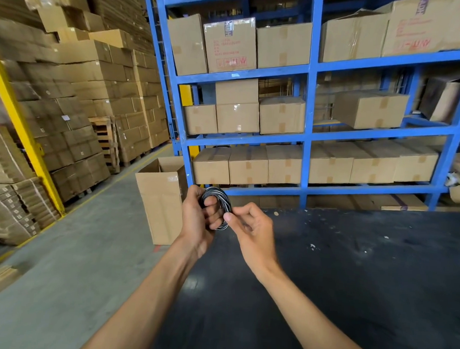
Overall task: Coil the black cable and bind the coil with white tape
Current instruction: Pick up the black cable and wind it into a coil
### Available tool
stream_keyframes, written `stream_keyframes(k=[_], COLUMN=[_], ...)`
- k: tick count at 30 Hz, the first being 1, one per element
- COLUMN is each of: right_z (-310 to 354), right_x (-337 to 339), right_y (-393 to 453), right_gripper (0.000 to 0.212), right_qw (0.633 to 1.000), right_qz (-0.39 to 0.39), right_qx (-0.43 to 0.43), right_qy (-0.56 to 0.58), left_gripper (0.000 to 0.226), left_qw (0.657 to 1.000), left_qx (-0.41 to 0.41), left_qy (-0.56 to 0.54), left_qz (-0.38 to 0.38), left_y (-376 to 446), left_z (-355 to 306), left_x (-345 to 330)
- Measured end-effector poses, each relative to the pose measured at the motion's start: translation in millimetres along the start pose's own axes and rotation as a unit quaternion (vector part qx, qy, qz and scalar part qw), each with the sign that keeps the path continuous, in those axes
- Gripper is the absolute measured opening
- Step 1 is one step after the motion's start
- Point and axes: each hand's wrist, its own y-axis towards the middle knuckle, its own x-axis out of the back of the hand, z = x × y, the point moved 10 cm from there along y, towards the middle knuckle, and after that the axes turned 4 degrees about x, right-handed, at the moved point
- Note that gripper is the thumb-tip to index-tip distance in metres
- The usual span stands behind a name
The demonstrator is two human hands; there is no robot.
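red print covers the front of a plastic-wrapped carton (230, 45) on the upper level of the blue rack (309, 104), but the lines are too blurred to read; a row of red handling symbols runs below them. the large carton (430, 27) at top right bears red and purple lettering that appears upside down and is not legible. small white labels on the stacked boxes (68, 114) at left are unreadable

the coiled cable (220, 200) is black with thin whitish streaks across its loops. the table (351, 272) is black with pale flecks. the shelving (307, 135) is blue, its boxes (284, 44) plain brown. a yellow post (22, 136) stands left, on grey floor (88, 247).
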Motion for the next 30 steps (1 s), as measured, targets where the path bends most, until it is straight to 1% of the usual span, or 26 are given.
stream_keyframes(k=[3, 8, 12, 14, 18, 20, 25, 27, 29, 30], right_z=[1.5, -4.5, -2.8, -0.5, 5.9, 7.9, 8.7, 10.3, 13.1, 14.1], right_x=[5.2, 12.4, 16.6, 20.5, 33.9, 37.3, 43.0, 46.7, 49.6, 50.6], right_y=[0.2, -1.8, -1.3, 0.4, 6.0, 9.0, 16.6, 19.3, 21.8, 23.0], right_gripper=[0.007, 0.014, 0.013, 0.013, 0.01, 0.011, 0.01, 0.011, 0.014, 0.016], right_qw=[1.0, 0.997, 0.996, 0.994, 0.99, 0.99, 0.99, 0.991, 0.992, 0.993], right_qz=[-0.007, -0.029, -0.052, -0.066, -0.102, -0.108, -0.118, -0.118, -0.11, -0.104], right_qx=[0.003, -0.024, -0.018, -0.012, 0.008, 0.014, 0.022, 0.03, 0.041, 0.044], right_qy=[0.003, 0.065, 0.074, 0.084, 0.097, 0.094, 0.074, 0.061, 0.035, 0.019], left_gripper=[0.036, 0.038, 0.042, 0.043, 0.041, 0.04, 0.04, 0.04, 0.042, 0.043], left_qw=[1.0, 1.0, 0.999, 0.999, 0.992, 0.99, 0.986, 0.978, 0.962, 0.956], left_qx=[0.004, 0.003, -0.023, -0.036, -0.049, -0.062, -0.082, -0.099, -0.122, -0.133], left_qy=[0.002, 0.0, 0.025, 0.025, 0.017, 0.042, 0.087, 0.153, 0.232, 0.254], left_qz=[0.004, -0.005, -0.012, 0.017, 0.111, 0.121, 0.117, 0.099, 0.073, 0.067], left_y=[-1.1, -3.5, -4.6, -4.6, -6.8, -6.7, -5.8, -6.1, -6.4, -6.1], left_z=[2.0, 3.8, 1.4, 1.3, 3.3, 2.9, 0.7, -1.4, -3.8, -4.2], left_x=[-4.9, -12.1, -15.9, -21.8, -40.3, -44.4, -53.0, -52.8, -49.0, -47.5])
